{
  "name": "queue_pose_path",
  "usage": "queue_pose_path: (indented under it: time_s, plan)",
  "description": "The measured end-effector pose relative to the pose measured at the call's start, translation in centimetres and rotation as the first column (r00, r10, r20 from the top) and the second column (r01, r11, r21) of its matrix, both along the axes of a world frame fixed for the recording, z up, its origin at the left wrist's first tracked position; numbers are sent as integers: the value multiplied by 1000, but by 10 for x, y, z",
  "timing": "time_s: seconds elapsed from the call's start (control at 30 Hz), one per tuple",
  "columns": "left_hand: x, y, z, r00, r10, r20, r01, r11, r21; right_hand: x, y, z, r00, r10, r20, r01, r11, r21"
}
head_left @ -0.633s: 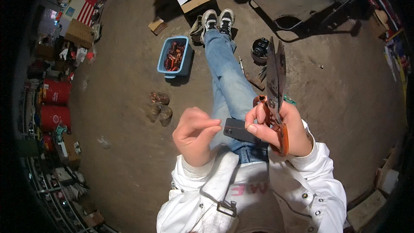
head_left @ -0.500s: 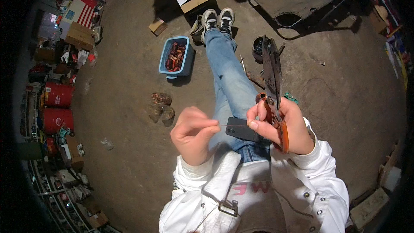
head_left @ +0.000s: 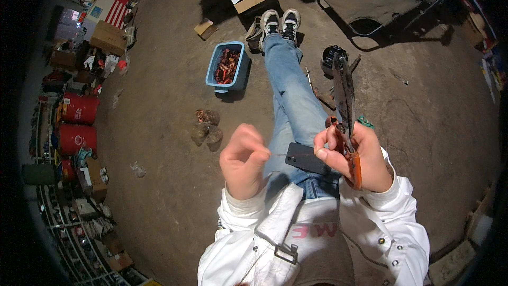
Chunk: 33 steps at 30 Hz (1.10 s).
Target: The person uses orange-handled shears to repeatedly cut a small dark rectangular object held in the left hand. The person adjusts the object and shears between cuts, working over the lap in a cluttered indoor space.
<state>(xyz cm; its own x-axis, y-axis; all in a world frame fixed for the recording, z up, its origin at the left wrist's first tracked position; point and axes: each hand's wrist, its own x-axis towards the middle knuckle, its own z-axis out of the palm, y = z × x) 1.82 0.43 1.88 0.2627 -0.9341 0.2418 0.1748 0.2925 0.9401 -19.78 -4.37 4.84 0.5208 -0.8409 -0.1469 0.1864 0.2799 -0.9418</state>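
A thin wire [head_left: 280,154] stretches between my two hands above my lap. My left hand [head_left: 244,161] pinches its left end between thumb and forefinger, a little smeared by motion. The other end sits in the thumb and fingertip pinch of my right hand [head_left: 357,153]. That same hand also carries large shears [head_left: 345,98] with orange handles, their dark, worn blades pointing away from me. Behind the wire, a dark phone [head_left: 308,158] lies on my jeans.
A blue bin [head_left: 245,69] of reddish-brown metal pieces stands left of my legs. Several copper-coloured bundles [head_left: 207,127] lie nearer. Beyond my right leg are a round dark container [head_left: 329,69] and a black folding seat [head_left: 365,0]. Red drums [head_left: 78,139] line the left.
The whole view has shifted, so the scene sits a little farther right. Both hands keep their pinch on the wire, and the shears stay in my right hand.
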Motion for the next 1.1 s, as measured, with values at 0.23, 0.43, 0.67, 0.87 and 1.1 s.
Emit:
queue_pose_path:
  time_s: [0.23, 0.43, 0.67, 0.87, 1.1]
  plan:
    - [-14, 1, 7, 998, -58, -8, 59, 994, 92, 0, -1, -7, 991, -41, 129, 27, 993, 114]
    - [-25, 0, 10, 989, -94, 111, 83, 992, 97, 3, -4, -12, 994, -34, 99, 25, 995, 92]
    - [-26, 1, 10, 978, -19, 208, -2, 995, 98, 2, -3, -9, 996, -52, 78, 45, 995, 90]
    - [-25, 0, 12, 952, 27, 304, -42, 998, 43, 2, -3, -7, 993, -56, 107, 48, 996, 72]
    - [-25, 1, 12, 953, 29, 300, -45, 998, 47, 4, -1, -5, 993, -85, 87, 78, 994, 82]
